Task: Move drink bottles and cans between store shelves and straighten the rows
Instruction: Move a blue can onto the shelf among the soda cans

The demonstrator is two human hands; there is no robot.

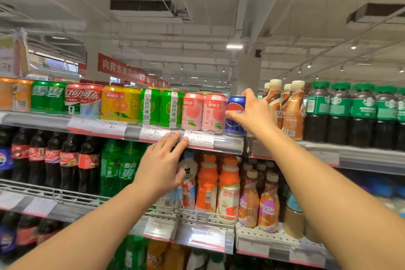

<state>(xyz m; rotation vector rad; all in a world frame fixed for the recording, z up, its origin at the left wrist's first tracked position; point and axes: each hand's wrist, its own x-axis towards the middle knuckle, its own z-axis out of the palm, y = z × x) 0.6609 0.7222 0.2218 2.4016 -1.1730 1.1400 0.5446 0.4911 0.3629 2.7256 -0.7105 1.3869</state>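
Observation:
My right hand [254, 114] grips a blue Pepsi can [235, 114] that stands at the right end of the top shelf's can row, beside two pink peach cans [203, 112]. Green [161, 107], yellow [120, 104], red cola [84, 101] and green Sprite cans [48, 96] fill the row further left. With straight fingers, my left hand [163, 164] touches the price rail [197, 139] of the top shelf, below the green and pink cans.
Brown coffee bottles [289, 109] and dark green-capped bottles [341, 114] stand right of the blue can. The shelf below holds cola bottles [52, 160], green soda bottles [114, 166], orange juice bottles [217, 184] and small coffee bottles [258, 199]. More bottles sit lower down.

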